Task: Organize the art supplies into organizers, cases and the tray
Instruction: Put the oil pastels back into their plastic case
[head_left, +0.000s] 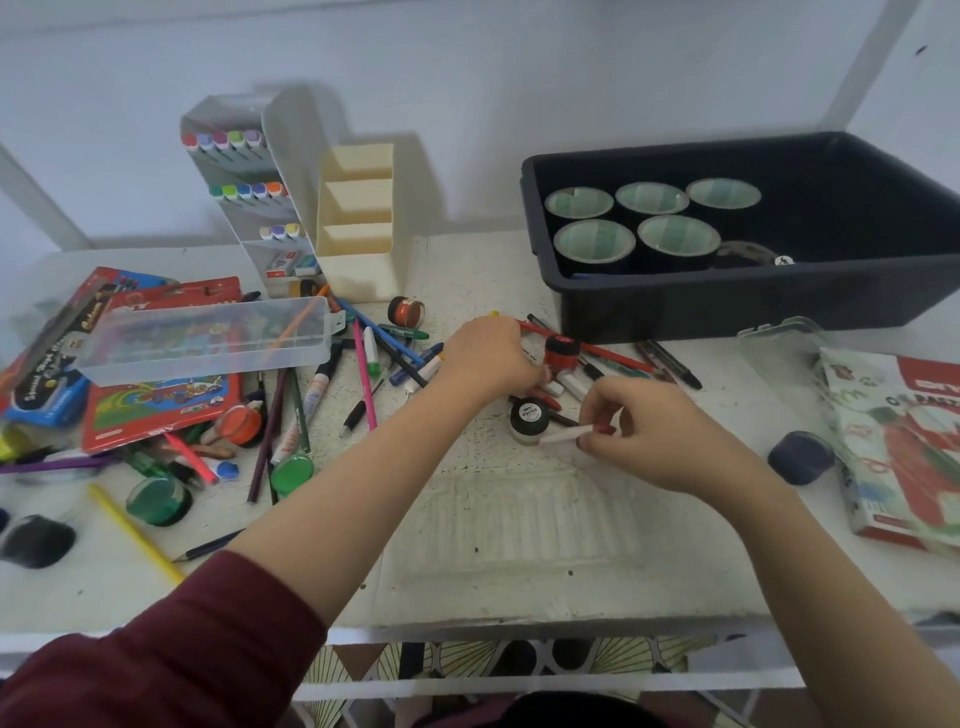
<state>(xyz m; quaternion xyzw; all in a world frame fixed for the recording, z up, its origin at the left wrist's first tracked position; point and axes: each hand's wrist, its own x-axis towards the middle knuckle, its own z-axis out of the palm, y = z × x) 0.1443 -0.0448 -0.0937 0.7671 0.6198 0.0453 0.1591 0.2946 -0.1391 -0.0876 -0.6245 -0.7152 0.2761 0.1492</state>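
Note:
My right hand (657, 434) pinches a white marker with a red cap (571, 433) just right of a black-lidded paint jar (529, 415). My left hand (485, 358) is curled over a small pile of markers and pens beside a red paint jar (562, 352); what its fingers grip is hidden. A black tray (753, 306) at the back right holds several paint pots (595, 243). A clear marker organizer (244, 192) with several markers and a cream organizer (358, 228) stand at the back. A clear plastic case (208, 345) lies on the left.
Loose pencils, pens and markers (363, 364) are scattered left of centre, with green paint jars (158, 500), an orange jar (239, 423) and red crayon boxes (156, 410). An oil pastel box (904, 447) and a dark blue jar (800, 457) lie at the right.

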